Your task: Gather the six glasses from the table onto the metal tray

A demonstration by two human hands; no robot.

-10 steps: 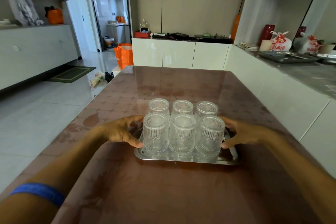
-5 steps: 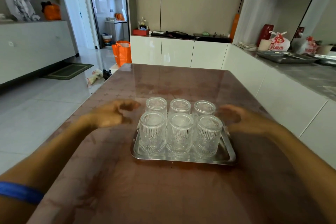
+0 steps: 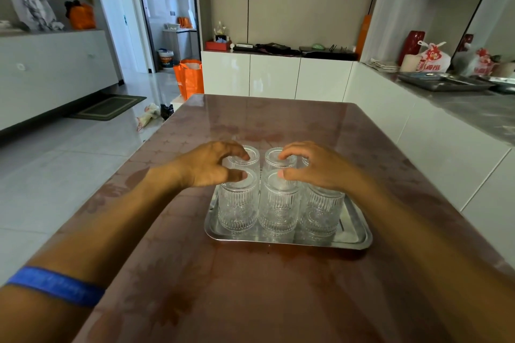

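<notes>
Both hands have moved in from the tray's sides to hover over the glass tops.

Left hand, fingers curled and loosely spread, sits above the rims of the two left-hand glasses; whether it touches them cannot be told. Right hand, likewise curled and holding nothing, covers the rims of the middle and right glasses. All six ribbed glasses stand upright in two rows of three, touching or just beside one another, on the metal tray, which rests on the brown table. A blue wristband circles the left forearm.
</notes>
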